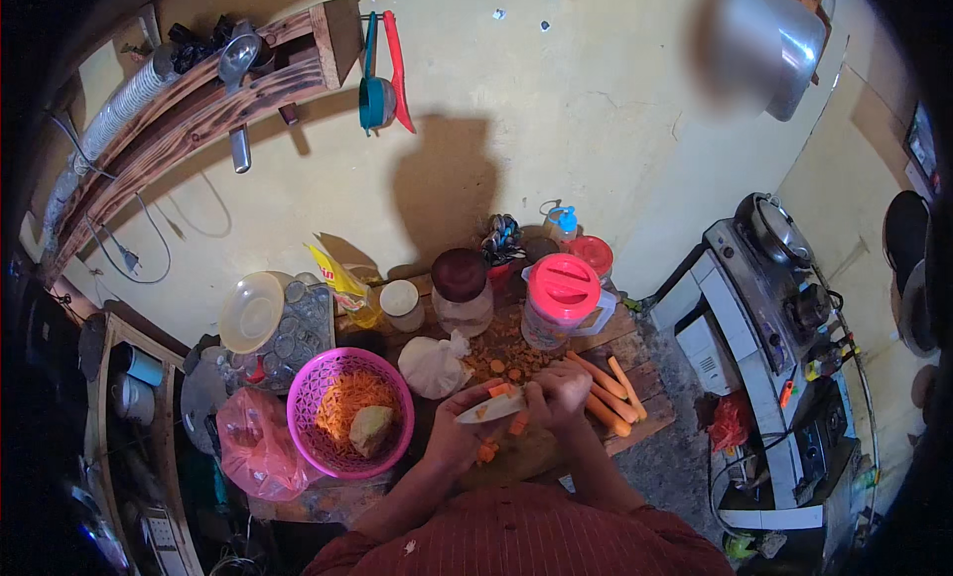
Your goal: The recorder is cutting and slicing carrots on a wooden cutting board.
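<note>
My right hand point(560, 394) is closed on the handle of a kitchen knife point(491, 408), whose blade points left over my left hand. My left hand point(461, 427) holds a piece of carrot point(502, 389) against the blade. Cut carrot pieces point(487, 451) lie just below on the wooden table. Whole carrots point(610, 401) lie right of my right hand. Beyond the hands are small carrot bits point(514, 353). A pink plastic basket point(408, 427) on the left holds shredded carrot point(346, 401) and a pale chunk of vegetable point(371, 431), perhaps cabbage.
Behind the hands stand a pink-lidded pitcher point(558, 301), a dark-lidded jar point(462, 301), a white-lidded jar point(402, 306) and a knotted white plastic bag point(432, 366). A red plastic bag point(260, 446) lies left of the basket, near a rack of glasses point(301, 330). A gas stove point(752, 293) is right.
</note>
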A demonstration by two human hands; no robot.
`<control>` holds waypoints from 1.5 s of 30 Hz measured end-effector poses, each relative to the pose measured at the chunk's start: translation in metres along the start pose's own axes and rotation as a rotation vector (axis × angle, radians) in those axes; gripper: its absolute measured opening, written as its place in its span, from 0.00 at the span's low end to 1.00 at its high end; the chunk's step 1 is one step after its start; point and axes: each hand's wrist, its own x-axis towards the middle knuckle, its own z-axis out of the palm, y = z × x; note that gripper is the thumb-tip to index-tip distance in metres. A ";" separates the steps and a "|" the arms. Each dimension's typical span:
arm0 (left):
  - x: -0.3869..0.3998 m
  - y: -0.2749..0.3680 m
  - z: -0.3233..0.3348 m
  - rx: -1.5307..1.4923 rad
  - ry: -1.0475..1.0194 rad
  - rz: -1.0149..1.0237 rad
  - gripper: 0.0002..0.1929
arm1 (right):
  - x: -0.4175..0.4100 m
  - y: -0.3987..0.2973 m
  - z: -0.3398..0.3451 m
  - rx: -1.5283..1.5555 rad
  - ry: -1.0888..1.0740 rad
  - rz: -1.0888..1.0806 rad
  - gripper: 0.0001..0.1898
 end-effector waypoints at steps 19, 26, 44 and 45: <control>-0.005 -0.002 -0.021 -0.122 -0.109 -0.134 0.16 | -0.025 0.052 0.025 -0.576 -0.414 0.827 0.34; -0.011 -0.004 -0.035 -0.245 -0.026 -0.056 0.16 | -0.056 0.072 0.043 -0.573 -0.514 0.984 0.47; -0.033 0.019 -0.018 -0.258 -0.020 0.066 0.15 | 0.011 -0.035 -0.020 0.184 -0.135 0.070 0.13; -0.034 0.020 -0.016 -0.277 -0.033 0.054 0.15 | 0.015 -0.043 -0.024 0.110 -0.127 0.032 0.12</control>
